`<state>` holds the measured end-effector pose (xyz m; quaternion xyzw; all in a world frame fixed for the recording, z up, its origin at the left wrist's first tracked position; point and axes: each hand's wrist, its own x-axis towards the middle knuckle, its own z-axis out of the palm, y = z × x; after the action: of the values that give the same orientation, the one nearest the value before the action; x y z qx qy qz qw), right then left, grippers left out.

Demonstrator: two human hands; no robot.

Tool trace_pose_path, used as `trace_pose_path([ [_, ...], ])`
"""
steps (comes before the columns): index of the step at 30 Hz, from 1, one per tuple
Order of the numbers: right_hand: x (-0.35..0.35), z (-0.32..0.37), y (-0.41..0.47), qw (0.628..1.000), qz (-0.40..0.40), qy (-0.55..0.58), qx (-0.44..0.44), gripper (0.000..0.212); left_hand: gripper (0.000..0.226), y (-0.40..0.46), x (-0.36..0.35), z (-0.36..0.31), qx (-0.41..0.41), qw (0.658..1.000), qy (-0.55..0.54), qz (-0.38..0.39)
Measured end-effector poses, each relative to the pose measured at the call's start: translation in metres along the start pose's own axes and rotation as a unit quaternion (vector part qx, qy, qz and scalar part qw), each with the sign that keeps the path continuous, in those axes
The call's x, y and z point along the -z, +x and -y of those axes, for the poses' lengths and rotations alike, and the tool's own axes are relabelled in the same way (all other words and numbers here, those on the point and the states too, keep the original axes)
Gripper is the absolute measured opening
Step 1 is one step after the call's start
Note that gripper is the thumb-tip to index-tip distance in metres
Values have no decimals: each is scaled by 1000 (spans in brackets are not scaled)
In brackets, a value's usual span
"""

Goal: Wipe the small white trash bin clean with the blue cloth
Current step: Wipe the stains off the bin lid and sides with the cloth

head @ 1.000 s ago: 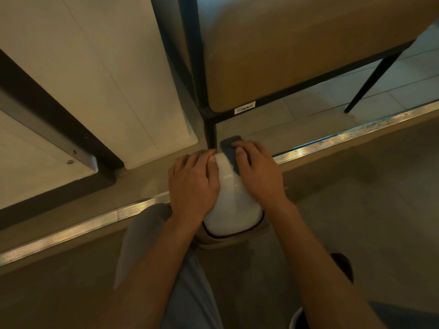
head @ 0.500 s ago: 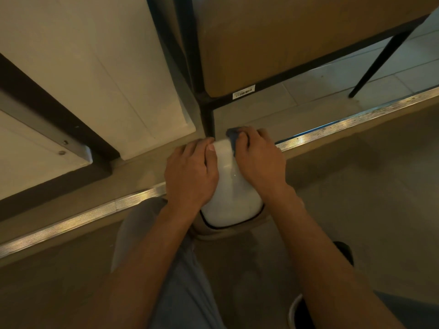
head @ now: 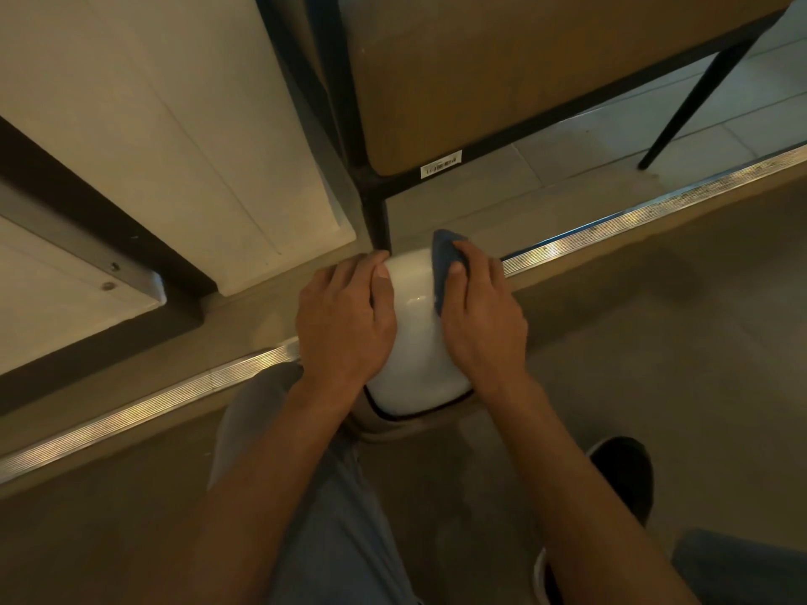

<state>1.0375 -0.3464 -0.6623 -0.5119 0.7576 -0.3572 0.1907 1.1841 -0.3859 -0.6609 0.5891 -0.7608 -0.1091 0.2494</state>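
**Both hands on the bin, cloth pressed to its right side**

I see the small white trash bin (head: 417, 334) on the floor (head: 655, 386) between my two hands, at the corner of a black metal frame (head: 375, 211) that carries a tan cushioned seat (head: 524, 72). A metal threshold strip (head: 633, 220) runs across the floor just behind it.

My left hand (head: 345, 316) lies flat on the bin's left side, fingers together and curved over the lid, thumb along the top; it steadies the bin and grips nothing else. My right hand (head: 482, 312) presses the blue cloth (head: 443, 266) against the bin's upper right edge, the grip pinching the cloth between thumb and fingers. Part of the cloth sticks out beyond the fingertips.

A grey trouser leg (head: 332, 495) and a dark shoe (head: 629, 478) show below.
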Motion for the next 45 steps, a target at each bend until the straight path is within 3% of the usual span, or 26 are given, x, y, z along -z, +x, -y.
trace_pose_path([
  [6, -1, 13, 73, 974, 195, -106, 56, 46, 44, 1, -2, -4, 17, 1000, 7, -9],
  [8, -1, 8, 64, 983, 155, -74, 70, 45, 44, 1, -2, -5, 29, 999, 6, -14],
  [11, -2, -5, 14, 998, 16, 42, 32, 40, 45, -1, -2, -5, 38, 999, -8, -15],
  [16, -7, -26, -53, 997, -47, 60, -18, 53, 46, -2, -2, -5, 34, 999, -9, -11],
  [19, -2, -14, -34, 999, -38, 30, -18, 51, 50, -4, 0, -5, 20, 1000, -10, -7],
  [23, 4, 10, 26, 998, 38, -27, -46, 41, 48, -5, 0, -4, 18, 1000, -9, -9],
  [26, -4, 19, 46, 995, 66, -74, -2, 43, 48, -4, -1, -4, 27, 1000, -12, -7],
  [30, -7, 8, 9, 996, -22, -54, 69, 42, 48, -2, -1, -5, 38, 999, -3, -17],
  [34, -6, -23, -46, 998, -54, 41, -19, 52, 47, -3, -2, -7, 40, 999, -1, -22],
  [38, -5, -20, -46, 997, -50, 41, -37, 58, 50, -5, -2, -6, 29, 999, 2, -12],
  [45, 4, 18, 50, 994, 93, -32, -36, 38, 52, -5, -2, -8, 26, 1000, -4, -8],
])
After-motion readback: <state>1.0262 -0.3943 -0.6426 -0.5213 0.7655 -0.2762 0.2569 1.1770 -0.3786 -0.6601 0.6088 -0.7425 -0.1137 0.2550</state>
